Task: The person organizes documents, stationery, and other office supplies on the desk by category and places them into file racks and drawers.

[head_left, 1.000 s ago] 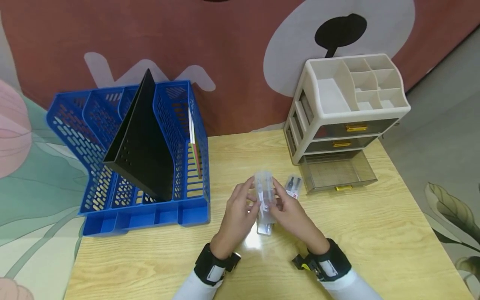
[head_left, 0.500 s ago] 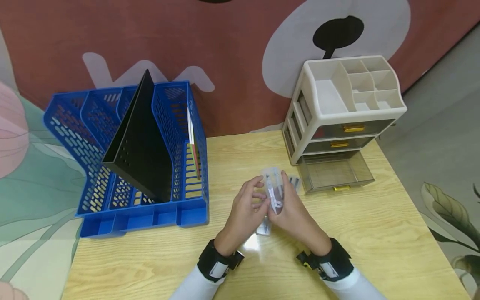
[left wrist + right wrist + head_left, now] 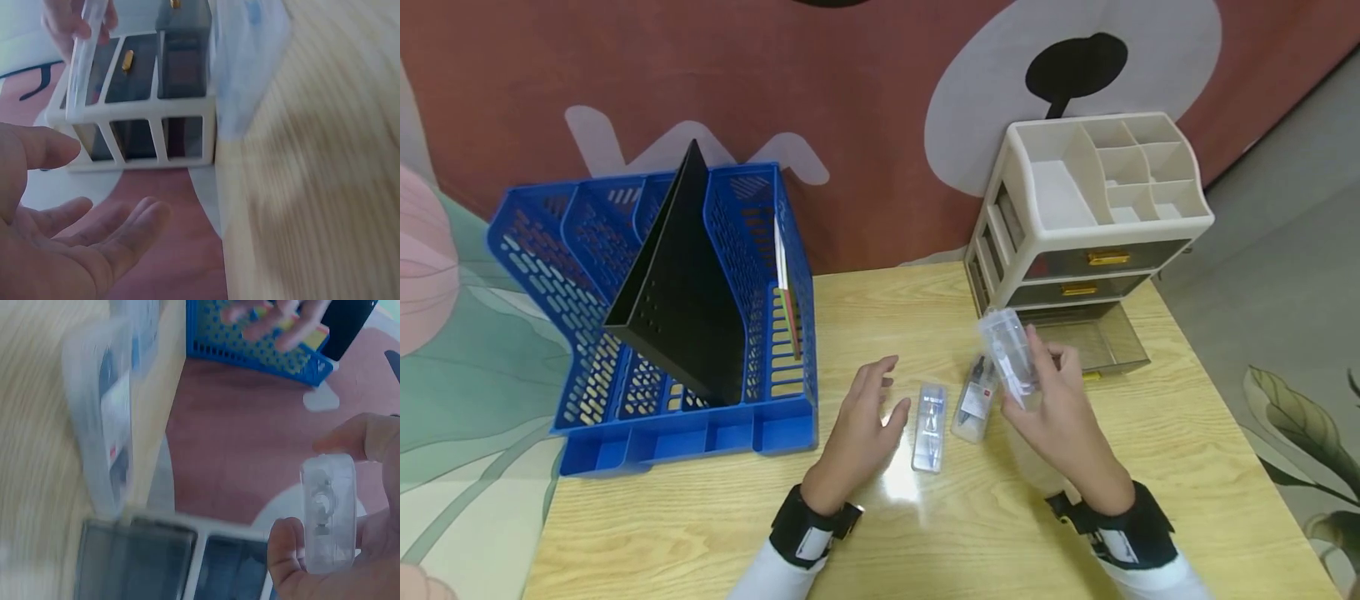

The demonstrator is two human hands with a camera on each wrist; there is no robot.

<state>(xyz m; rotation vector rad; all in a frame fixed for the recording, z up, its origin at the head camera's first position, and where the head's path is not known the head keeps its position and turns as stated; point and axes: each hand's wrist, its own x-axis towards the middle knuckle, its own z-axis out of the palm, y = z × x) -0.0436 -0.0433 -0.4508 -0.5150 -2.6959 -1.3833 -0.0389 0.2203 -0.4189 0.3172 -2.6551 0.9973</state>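
My right hand (image 3: 1066, 421) grips a clear plastic case (image 3: 1007, 350) between thumb and fingers, above the table and in front of the open bottom drawer (image 3: 1123, 337). In the right wrist view that case (image 3: 328, 515) is seen end-on, with white parts inside. My left hand (image 3: 859, 429) is empty, its fingers spread loosely over the table. Between the hands lie two more clear cases: a slim one (image 3: 929, 427) with a thin tool inside, and a wider one (image 3: 973, 404) with a dark tool and white label.
The white drawer unit (image 3: 1037, 237) stands at the back right, with a compartmented top and two closed drawers. At the left is a blue file rack (image 3: 692, 437) holding a black folder (image 3: 688, 308) and thin booklets (image 3: 788, 300). A printed cloth (image 3: 872, 125) hangs behind.
Both hands were together on the clear case. The left hand has let go and moved left; the right hand has carried the case right toward the drawer, uncovering the two cases on the table.
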